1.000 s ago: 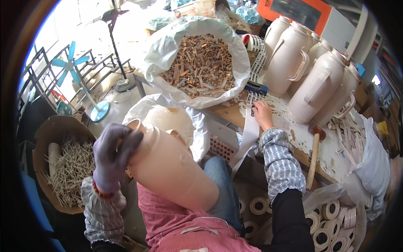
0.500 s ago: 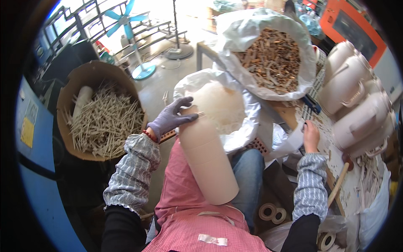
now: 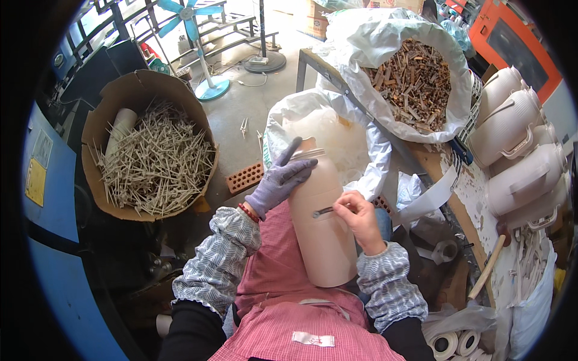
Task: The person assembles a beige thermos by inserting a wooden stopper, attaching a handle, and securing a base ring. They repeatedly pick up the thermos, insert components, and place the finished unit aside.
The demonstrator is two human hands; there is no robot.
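Observation:
A beige plastic bottle (image 3: 325,249) with a narrower, threaded-looking neck leans upright on my lap, against the pink apron (image 3: 271,253). My left hand (image 3: 278,183), in a grey-purple glove, is closed on its upper side, fingers across the shoulder just below the neck. In my bare right hand (image 3: 362,219) a small, thin metal blade-like tool (image 3: 323,212) is pinched between thumb and fingers. The tool points left, in front of the bottle's upper body; whether it touches the wall I cannot tell.
A cardboard box (image 3: 208,129) of thin beige plastic sprues stands left. Ahead are a white sack (image 3: 376,159) with pale translucent contents and a sack of brown scraps (image 3: 415,90). Several beige jugs (image 3: 521,186) and a wooden-handled mallet (image 3: 489,268) are right. A perforated brick (image 3: 245,178) lies on the floor.
My right hand has come left from the table's edge to the bottle, with the metal tool now showing in it. My left hand and the bottle have shifted right, and the bottle stands more upright.

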